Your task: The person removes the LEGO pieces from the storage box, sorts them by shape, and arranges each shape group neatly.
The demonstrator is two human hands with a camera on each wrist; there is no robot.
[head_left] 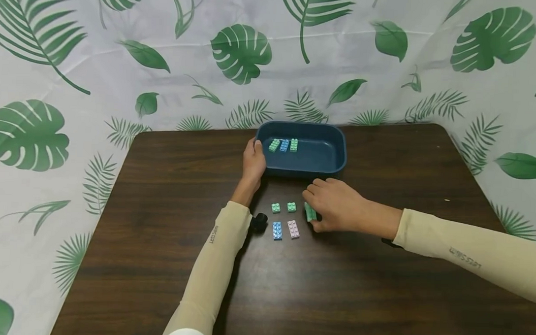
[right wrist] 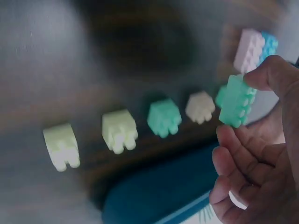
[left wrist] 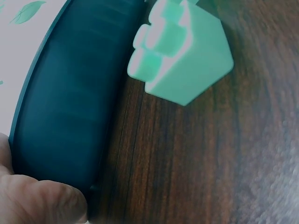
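Note:
My left hand (head_left: 254, 162) grips the left end of a dark blue bin (head_left: 308, 168); its thumb overlaps the rim in the left wrist view. My right hand (head_left: 337, 204) pinches a long green toy brick (right wrist: 237, 100) between thumb and fingers, in front of the bin. Near it on the table are a pink brick (head_left: 293, 229), a blue brick (head_left: 277, 230) and two small green bricks, a left one (head_left: 275, 207) and a right one (head_left: 291, 207). A small green brick (left wrist: 191, 60) looms large beside the bin in the left wrist view.
Inside the bin, at its left, lie a blue brick (head_left: 284, 145) and two green ones. The right wrist view shows a row with pale yellow (right wrist: 119, 130), green (right wrist: 163, 117) and beige (right wrist: 201, 107) small bricks. Behind the brown table (head_left: 183, 184) hangs a leaf-patterned cloth (head_left: 187, 76).

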